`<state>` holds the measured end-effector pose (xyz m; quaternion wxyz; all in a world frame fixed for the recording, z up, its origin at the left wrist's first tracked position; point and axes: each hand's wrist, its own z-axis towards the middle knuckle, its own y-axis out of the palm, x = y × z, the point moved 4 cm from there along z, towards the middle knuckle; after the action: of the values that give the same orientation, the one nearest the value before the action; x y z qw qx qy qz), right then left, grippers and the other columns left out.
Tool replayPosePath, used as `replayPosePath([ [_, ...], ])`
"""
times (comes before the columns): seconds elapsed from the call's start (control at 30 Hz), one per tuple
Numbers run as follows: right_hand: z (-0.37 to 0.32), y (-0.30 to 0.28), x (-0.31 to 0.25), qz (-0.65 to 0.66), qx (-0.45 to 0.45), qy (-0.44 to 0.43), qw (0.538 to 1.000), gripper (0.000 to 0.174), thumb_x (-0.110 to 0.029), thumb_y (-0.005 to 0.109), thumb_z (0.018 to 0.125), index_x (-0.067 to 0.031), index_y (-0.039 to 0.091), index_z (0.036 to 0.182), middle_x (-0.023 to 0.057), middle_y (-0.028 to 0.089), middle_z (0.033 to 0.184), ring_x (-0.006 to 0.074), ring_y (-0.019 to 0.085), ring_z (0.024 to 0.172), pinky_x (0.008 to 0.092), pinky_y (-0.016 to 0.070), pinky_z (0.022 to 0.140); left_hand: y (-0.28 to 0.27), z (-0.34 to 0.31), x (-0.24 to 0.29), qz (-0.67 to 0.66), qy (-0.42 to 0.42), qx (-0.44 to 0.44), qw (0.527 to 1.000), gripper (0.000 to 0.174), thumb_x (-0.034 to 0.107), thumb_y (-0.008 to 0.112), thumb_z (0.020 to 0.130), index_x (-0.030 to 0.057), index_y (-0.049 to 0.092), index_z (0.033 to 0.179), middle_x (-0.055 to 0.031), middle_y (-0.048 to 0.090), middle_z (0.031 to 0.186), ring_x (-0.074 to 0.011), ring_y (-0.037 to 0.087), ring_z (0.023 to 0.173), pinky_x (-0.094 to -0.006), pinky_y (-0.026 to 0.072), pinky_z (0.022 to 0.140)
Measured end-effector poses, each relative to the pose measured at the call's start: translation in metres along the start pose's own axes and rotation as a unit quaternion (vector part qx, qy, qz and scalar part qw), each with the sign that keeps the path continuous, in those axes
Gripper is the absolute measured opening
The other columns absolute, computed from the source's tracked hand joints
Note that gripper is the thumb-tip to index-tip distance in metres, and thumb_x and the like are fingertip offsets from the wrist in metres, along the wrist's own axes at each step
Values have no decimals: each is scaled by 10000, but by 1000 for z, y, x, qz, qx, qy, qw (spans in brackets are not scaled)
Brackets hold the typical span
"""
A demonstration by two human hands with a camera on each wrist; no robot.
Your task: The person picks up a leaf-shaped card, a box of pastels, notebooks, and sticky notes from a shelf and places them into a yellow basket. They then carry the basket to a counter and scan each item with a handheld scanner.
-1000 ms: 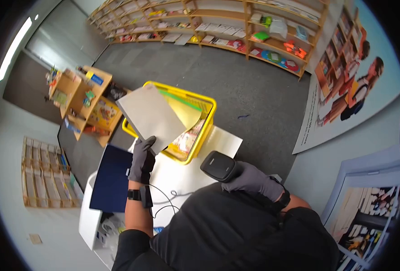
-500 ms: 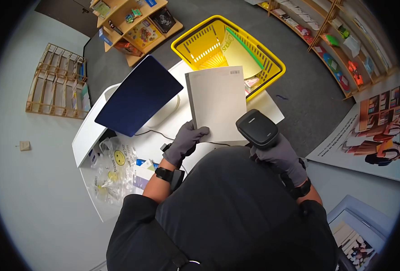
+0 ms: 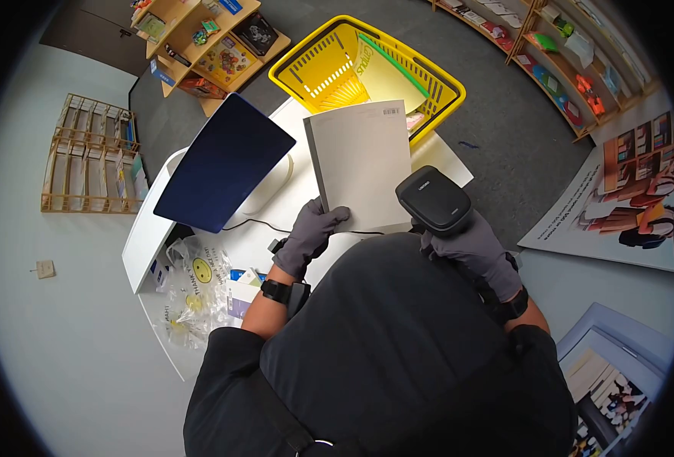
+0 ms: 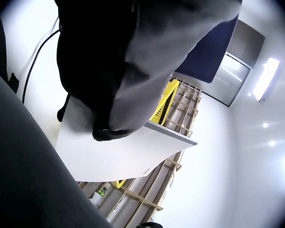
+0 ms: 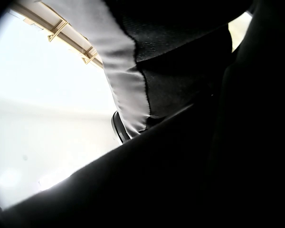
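Observation:
My gloved left hand [image 3: 308, 234] holds a pale notebook [image 3: 360, 164] by its lower left corner, thumb on top. The notebook has a dark spine strip on its left and a small barcode [image 3: 391, 112] at its top right corner. In the left wrist view the glove [image 4: 152, 61] grips the edge of the notebook [image 4: 118, 154]. My gloved right hand [image 3: 475, 251] grips a black handheld barcode scanner [image 3: 434, 202], its broad head just right of the notebook. The right wrist view is mostly dark, with only part of the glove [image 5: 128, 85] showing.
Behind the notebook, a yellow shopping basket [image 3: 453, 97] holds a yellow folder [image 3: 389, 84] with a green edge. A dark blue screen [image 3: 226, 164] stands on the white table [image 3: 447, 164] to the left, beside clear plastic bags [image 3: 188, 293]. A cable [image 3: 253, 221] crosses the table.
The notebook has come from over the basket toward my body and turned more upright, its barcode now in view. The right hand's scanner is now beside it. The head view has shifted.

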<state>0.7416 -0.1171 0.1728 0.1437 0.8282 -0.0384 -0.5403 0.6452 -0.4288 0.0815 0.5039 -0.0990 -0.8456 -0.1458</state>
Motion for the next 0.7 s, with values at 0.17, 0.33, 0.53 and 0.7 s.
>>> replayPosePath([
  [0.17,-5,0,-3,-30,-11,-16,999,273,-71,842,880,8,715,1108,95,777,919,150,735,842,314,610,770,10,-4,6,-31,7,6,999,276,90,763,991,-36,721,1234,-59,777,1033,-116,716,854,-271,582,785],
  [0.33,3,3,-4,-29,-24,-4,999,276,-54,840,877,6,718,1117,99,778,929,158,739,848,323,613,767,-1,-2,-3,-34,12,11,999,296,89,773,985,-34,722,1248,-49,771,1031,-102,687,830,-258,557,761],
  [0.53,21,21,-4,-45,-84,21,995,264,-53,815,888,11,718,1125,102,774,926,172,747,843,330,611,749,-17,-36,-10,-7,6,48,999,311,128,790,960,-36,736,1219,-17,743,978,-78,622,767,-241,509,712],
  [0.7,52,42,12,-118,-168,48,978,430,-24,621,906,1,671,1332,124,760,929,206,743,823,344,612,736,-69,-98,-50,-40,-11,144,989,299,154,795,937,-25,745,1171,-2,725,939,-77,606,736,-256,499,662],
])
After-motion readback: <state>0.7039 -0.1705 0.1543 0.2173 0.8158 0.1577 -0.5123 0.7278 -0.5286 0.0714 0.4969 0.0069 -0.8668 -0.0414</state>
